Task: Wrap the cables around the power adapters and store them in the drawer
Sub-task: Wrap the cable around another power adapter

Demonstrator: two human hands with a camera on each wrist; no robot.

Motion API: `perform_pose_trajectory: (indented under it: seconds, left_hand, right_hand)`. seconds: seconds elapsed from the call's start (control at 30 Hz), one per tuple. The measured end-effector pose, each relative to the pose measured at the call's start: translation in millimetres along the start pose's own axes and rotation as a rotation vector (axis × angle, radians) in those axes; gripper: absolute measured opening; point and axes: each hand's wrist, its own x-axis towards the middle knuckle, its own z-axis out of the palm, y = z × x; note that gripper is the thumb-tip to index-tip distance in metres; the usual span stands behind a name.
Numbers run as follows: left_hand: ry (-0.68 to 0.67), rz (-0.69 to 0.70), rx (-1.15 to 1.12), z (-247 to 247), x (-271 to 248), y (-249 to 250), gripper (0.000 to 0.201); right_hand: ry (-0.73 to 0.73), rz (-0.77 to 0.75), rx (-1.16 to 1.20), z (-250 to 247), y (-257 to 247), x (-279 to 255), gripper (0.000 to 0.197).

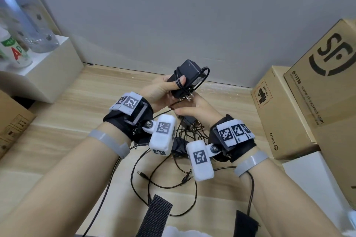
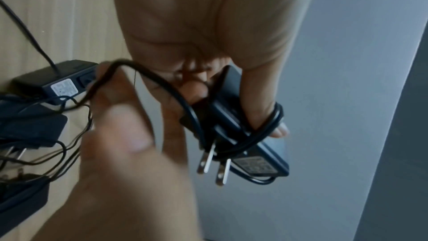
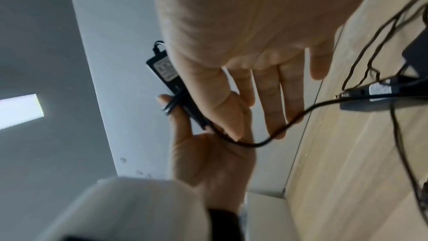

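My left hand (image 1: 163, 90) grips a black power adapter (image 1: 187, 75) held up above the wooden surface, prongs (image 2: 213, 164) pointing down. Several turns of its black cable (image 1: 174, 105) lie round the adapter body and over my left thumb (image 2: 266, 113). Just below the prongs my right hand (image 1: 194, 109) pinches the loose run of the cable (image 3: 254, 144) between thumb and fingers (image 3: 273, 107). The adapter's label (image 3: 164, 67) shows in the right wrist view. No drawer is in view.
More black adapters (image 1: 185, 121) and a tangle of thin cables (image 1: 173, 161) lie on the wooden surface (image 1: 77, 121) under my wrists. Cardboard boxes (image 1: 279, 117) stand at the right; a white box (image 1: 48, 71) with bottles (image 1: 17, 52) at the left.
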Motion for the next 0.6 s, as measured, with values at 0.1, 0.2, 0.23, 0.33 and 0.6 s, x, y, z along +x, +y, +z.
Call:
perform_pose_trajectory:
  seconds: [0.1, 0.2, 0.23, 0.33, 0.6]
  left_hand:
    - [0.003, 0.016, 0.032, 6, -3, -1, 0.080]
    - [0.030, 0.036, 0.093, 4, -2, -3, 0.092]
    - [0.039, 0.038, 0.117, 3, -2, -5, 0.088]
    - [0.106, 0.029, 0.157, 0, -1, -9, 0.059]
    - [0.283, 0.038, 0.202, -5, -5, 2, 0.016]
  right_hand:
    - [0.040, -0.039, 0.155, 7, -7, 0, 0.036]
    - [0.060, -0.061, 0.191, 11, -4, 2, 0.031]
    - [0.079, -0.076, 0.164, 12, -1, 3, 0.028]
    - [0.105, -0.097, 0.099, 8, 6, 5, 0.028]
    - [-0.012, 0.067, 0.121, 7, 7, -5, 0.023]
